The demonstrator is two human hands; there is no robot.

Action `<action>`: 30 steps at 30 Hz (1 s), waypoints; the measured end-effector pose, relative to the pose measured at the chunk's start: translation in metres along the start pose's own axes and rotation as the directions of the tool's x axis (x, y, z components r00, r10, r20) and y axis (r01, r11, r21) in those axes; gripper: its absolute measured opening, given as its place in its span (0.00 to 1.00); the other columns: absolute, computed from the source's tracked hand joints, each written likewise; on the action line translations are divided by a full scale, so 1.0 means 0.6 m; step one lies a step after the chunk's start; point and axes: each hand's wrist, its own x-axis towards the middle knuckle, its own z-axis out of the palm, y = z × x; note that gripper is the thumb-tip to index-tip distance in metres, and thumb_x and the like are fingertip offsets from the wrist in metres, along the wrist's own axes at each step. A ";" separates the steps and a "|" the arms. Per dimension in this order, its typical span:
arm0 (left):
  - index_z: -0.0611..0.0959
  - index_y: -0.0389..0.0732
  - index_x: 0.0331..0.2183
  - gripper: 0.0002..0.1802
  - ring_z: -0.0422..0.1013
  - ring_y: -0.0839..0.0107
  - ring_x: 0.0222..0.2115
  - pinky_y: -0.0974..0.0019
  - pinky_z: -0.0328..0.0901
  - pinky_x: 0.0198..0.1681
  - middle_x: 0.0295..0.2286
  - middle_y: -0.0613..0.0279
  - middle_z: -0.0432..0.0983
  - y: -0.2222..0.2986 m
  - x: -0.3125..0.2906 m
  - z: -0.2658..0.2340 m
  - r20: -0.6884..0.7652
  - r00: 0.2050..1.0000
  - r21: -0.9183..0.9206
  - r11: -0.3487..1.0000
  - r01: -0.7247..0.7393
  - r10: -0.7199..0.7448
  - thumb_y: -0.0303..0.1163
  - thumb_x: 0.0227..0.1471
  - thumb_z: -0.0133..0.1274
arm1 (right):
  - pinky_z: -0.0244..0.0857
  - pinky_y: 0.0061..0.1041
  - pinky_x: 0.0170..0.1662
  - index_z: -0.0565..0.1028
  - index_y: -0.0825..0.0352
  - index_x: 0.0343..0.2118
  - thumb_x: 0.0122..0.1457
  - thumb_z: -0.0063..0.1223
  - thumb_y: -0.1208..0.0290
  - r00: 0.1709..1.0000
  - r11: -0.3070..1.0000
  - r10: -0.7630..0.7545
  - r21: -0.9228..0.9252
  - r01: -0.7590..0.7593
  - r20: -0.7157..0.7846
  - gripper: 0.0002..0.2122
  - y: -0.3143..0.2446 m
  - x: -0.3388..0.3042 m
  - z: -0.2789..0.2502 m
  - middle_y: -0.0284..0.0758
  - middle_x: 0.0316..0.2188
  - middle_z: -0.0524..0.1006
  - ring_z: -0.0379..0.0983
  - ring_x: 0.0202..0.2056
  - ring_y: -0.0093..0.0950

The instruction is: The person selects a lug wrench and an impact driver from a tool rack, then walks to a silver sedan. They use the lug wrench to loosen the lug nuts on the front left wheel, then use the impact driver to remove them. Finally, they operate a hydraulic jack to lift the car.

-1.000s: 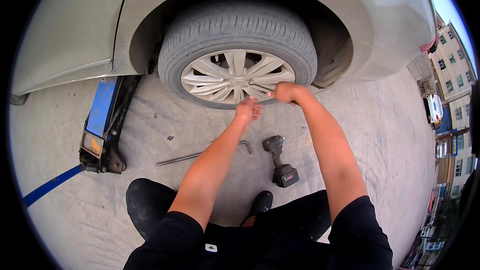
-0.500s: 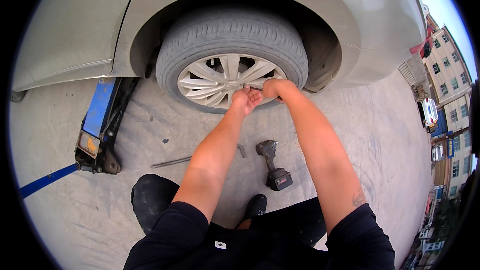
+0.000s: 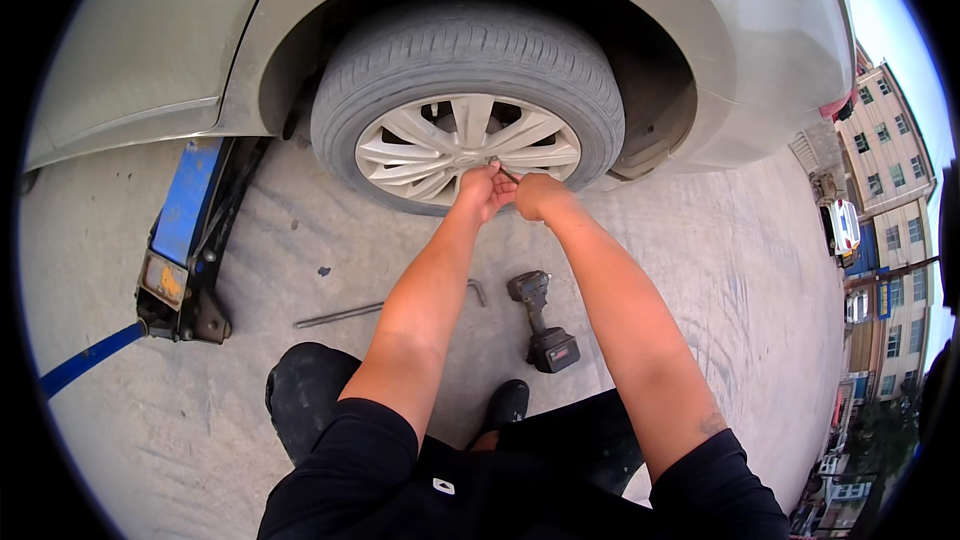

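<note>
A silver alloy wheel (image 3: 470,120) with a grey tyre (image 3: 468,50) sits in the car's wheel arch. My right hand (image 3: 543,197) is closed around a thin dark rod-like tool (image 3: 508,175), whose tip points at the wheel's centre; its handle is hidden in my fist. Just to the left, my left hand (image 3: 482,190) is at the lower part of the hub, fingers curled beside the tool. Whatever may be between those fingers is too small to make out.
A blue floor jack (image 3: 188,205) reaches under the car at left, its blue handle (image 3: 95,358) angling out. On the concrete lie a bent metal bar (image 3: 340,317), partly behind my left forearm, and a black cordless impact wrench (image 3: 540,320). Parked cars and buildings stand far right.
My right hand has shifted left and slightly down, nearer my left hand, and the tool now slants up to the hub. My view has moved slightly.
</note>
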 end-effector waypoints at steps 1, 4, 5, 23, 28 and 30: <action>0.74 0.34 0.35 0.15 0.78 0.60 0.27 0.56 0.76 0.33 0.30 0.47 0.79 0.001 0.002 0.008 0.000 0.999 -0.012 0.999 0.033 -0.033 0.35 0.69 0.40 | 0.76 0.37 0.33 0.79 0.75 0.44 0.55 0.49 0.80 0.995 0.999 0.032 -0.010 -0.031 0.092 0.14 0.002 -0.003 -0.019 0.50 0.41 0.81 0.82 0.34 0.41; 0.74 0.32 0.35 0.13 0.77 0.60 0.26 0.57 0.76 0.31 0.28 0.49 0.79 -0.014 0.008 0.036 0.031 0.997 -0.106 0.992 0.074 -0.071 0.33 0.67 0.43 | 0.76 0.37 0.34 0.78 0.74 0.46 0.56 0.49 0.80 0.979 0.996 0.024 -0.090 -0.006 0.202 0.15 0.018 0.027 -0.044 0.49 0.41 0.81 0.82 0.35 0.41; 0.74 0.32 0.35 0.12 0.77 0.61 0.25 0.57 0.76 0.31 0.27 0.50 0.78 -0.023 0.010 0.046 0.046 0.996 -0.146 0.986 0.080 -0.074 0.32 0.66 0.44 | 0.76 0.37 0.35 0.79 0.74 0.45 0.56 0.49 0.79 0.988 0.997 0.027 -0.080 -0.015 0.150 0.14 0.021 0.028 -0.037 0.49 0.40 0.82 0.82 0.35 0.42; 0.75 0.30 0.33 0.12 0.75 0.61 0.22 0.56 0.74 0.25 0.27 0.49 0.77 -0.017 0.011 0.080 -0.215 0.977 -0.155 0.987 -0.037 0.002 0.29 0.63 0.42 | 0.76 0.38 0.33 0.79 0.73 0.42 0.54 0.48 0.81 0.953 0.972 0.033 -0.230 0.039 0.302 0.13 -0.011 0.048 -0.103 0.49 0.42 0.81 0.82 0.37 0.44; 0.75 0.31 0.35 0.10 0.75 0.60 0.25 0.56 0.73 0.27 0.30 0.47 0.77 -0.059 -0.064 0.119 -0.175 0.983 0.055 0.996 0.065 -0.054 0.29 0.63 0.44 | 0.75 0.38 0.37 0.79 0.75 0.42 0.57 0.45 0.80 0.984 0.997 0.075 -0.046 -0.069 0.161 0.14 0.059 -0.026 -0.013 0.52 0.41 0.81 0.81 0.38 0.45; 0.74 0.31 0.37 0.10 0.76 0.58 0.26 0.55 0.73 0.29 0.30 0.46 0.78 -0.061 -0.062 0.144 -0.087 0.996 0.089 0.996 0.029 -0.022 0.30 0.64 0.44 | 0.74 0.38 0.41 0.79 0.76 0.42 0.57 0.44 0.80 0.994 0.987 0.101 0.122 -0.105 0.039 0.14 0.091 -0.056 -0.009 0.54 0.42 0.80 0.80 0.40 0.47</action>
